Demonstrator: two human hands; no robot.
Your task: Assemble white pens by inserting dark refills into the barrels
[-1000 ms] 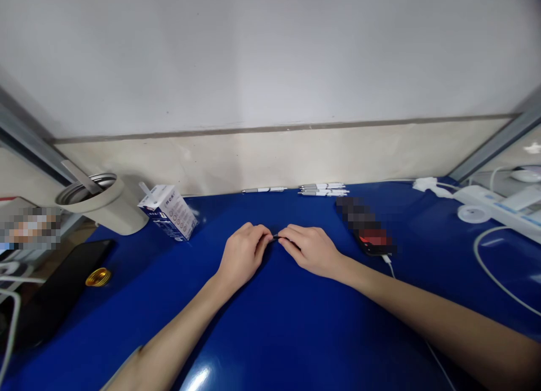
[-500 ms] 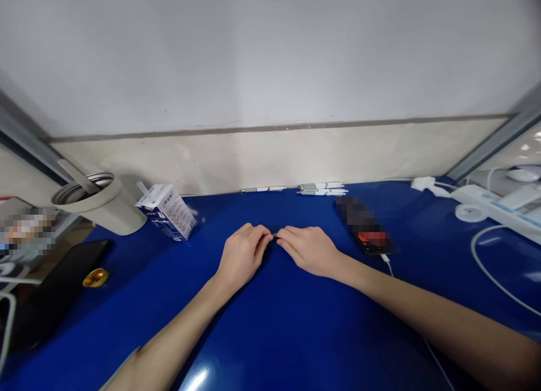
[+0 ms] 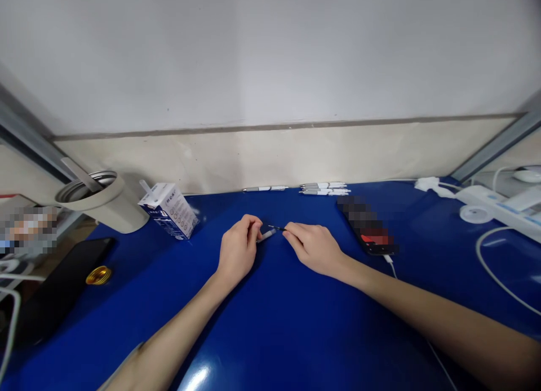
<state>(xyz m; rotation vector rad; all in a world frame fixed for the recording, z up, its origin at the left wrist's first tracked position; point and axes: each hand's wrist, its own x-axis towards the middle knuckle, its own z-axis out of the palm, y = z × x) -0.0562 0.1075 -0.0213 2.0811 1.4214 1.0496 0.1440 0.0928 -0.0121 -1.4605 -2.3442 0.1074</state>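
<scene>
white pen barrel (image 3: 266, 235) w/ thin black rod (image 3: 277, 228), end-to-end

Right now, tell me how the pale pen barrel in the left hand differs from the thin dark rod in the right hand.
The pen barrel is pale, the thin dark rod near-black. The barrel is thicker than the rod. The barrel slants up toward the rod; the rod lies nearly level. The left hand grips the barrel, the right hand the rod. Both are slim, held above the blue tabletop.
</scene>
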